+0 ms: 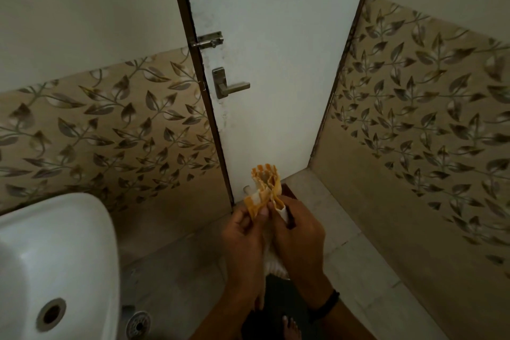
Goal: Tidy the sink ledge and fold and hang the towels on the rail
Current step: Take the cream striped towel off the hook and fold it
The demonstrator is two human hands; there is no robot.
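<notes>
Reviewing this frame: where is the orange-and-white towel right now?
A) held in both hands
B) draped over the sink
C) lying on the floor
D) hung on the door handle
A: the left hand and right hand both pinch the bunched towel in front of the door.

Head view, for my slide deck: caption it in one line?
Left hand and right hand grip an orange-and-white towel before a white door, sink at left.

Leaf-patterned tiles point(116, 124), white door point(276, 50)
</notes>
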